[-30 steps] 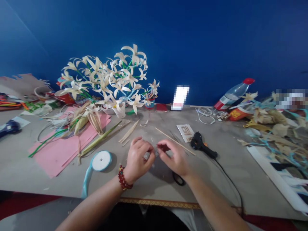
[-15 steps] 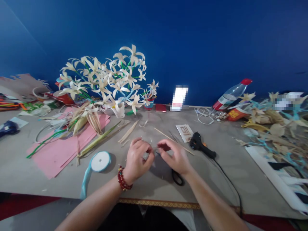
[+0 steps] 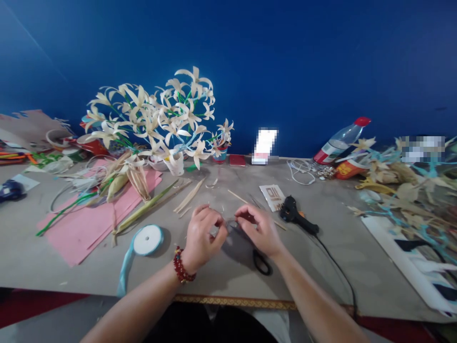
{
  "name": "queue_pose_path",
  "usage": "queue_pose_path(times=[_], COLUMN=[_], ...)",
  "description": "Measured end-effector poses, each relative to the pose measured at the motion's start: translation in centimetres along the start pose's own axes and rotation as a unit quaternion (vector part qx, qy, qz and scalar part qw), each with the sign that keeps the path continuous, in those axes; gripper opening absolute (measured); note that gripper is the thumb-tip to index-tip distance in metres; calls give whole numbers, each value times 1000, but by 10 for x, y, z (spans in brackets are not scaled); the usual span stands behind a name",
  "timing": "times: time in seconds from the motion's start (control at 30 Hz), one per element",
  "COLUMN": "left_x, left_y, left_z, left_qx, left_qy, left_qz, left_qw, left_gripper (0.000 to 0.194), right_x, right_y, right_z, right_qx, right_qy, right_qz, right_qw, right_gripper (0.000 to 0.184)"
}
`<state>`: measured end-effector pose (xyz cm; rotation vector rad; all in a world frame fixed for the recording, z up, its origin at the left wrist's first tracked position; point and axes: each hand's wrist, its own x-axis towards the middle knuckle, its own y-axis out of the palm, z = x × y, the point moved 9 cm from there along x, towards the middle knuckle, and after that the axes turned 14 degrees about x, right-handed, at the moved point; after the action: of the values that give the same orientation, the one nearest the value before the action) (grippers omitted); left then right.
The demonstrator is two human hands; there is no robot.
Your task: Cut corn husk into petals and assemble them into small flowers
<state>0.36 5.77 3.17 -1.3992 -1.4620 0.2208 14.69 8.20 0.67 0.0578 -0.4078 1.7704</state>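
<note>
My left hand (image 3: 206,233), with a red bead bracelet (image 3: 183,265) at the wrist, has its thumb and fingers curled into a pinch. Across a small gap, my right hand (image 3: 259,229) is pinched too. Something thin, perhaps a fine strand, shows faintly between the fingertips; what it is I cannot make out. Under my right hand lies a pair of scissors (image 3: 262,263), only its black handle showing well. A roll of light blue ribbon (image 3: 147,239) lies left of my left hand. Pale dry husk strips (image 3: 190,195) rest beyond it.
A black glue gun (image 3: 299,216) with a cord lies to the right, near a thin stick (image 3: 237,196). Pink paper sheets (image 3: 76,233) lie left under husks. White husk flowers (image 3: 153,116) stand at the back. A bottle (image 3: 339,143) leans against the wall; a white power strip (image 3: 403,267) sits right.
My right fingers have parted slightly from the left, widening the gap a little. Both hands stay pinched over the same spot, and the view has shifted slightly.
</note>
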Motion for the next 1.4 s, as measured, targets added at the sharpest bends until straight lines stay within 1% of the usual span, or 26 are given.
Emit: queue_pose_path(times=[0.1, 0.17, 0.33, 0.43, 0.57, 0.7, 0.8, 0.93, 1.0, 1.07, 1.17, 1.3, 1.4], left_x=[0, 0, 0, 0, 0, -1, 0, 0, 0, 0, 0, 1, 1], left_y=[3, 3, 3, 4, 6, 3, 1, 8, 10, 11, 11, 9, 9], left_z=[-2, -3, -4, -6, -8, -1, 6, 3, 0, -3, -1, 6, 6], left_qx=[5, 6, 5, 6, 5, -11, -18, -20, -21, -23, -28, -28, -20], left_qy=[8, 10, 10, 16, 22, 15, 5, 11, 17, 20, 15, -6, -11], left_qz=[6, 7, 5, 7, 13, 4, 3, 37, 46, 48, 46, 44, 45], left_qw=[1000, 1000, 1000, 1000, 1000, 1000, 1000, 999, 999, 998, 998, 999, 999], left_gripper=[14, 14, 15, 14, 14, 14, 13, 15, 15, 15, 15, 16, 16], right_x=[-2, -3, -4, -4, -3, -1, -1, -4, -5, -5, -4, -2, -4], right_y=[15, 17, 13, 14, 17, 5, -3, 11, 16, 18, 16, 6, 3], right_z=[8, 10, 13, 11, 6, 3, 8, 15, 15, 15, 14, 10, 13], right_qx=[7, -6, 11, -5, -25, -75, -87, -73, -82, -93, -102, -109, -102], right_qy=[-11, -14, -25, -9, 8, 1, -18, -36, -33, -39, -50, -35, -43], right_qz=[27, 24, 28, 21, 17, -5, -24, 16, 19, 15, 12, -7, -18], right_qw=[1000, 1000, 999, 1000, 1000, 997, 996, 997, 996, 995, 994, 993, 994], right_gripper=[7, 4, 10, 5, 10, 9, 5, 12, 6, 7, 8, 6, 5])
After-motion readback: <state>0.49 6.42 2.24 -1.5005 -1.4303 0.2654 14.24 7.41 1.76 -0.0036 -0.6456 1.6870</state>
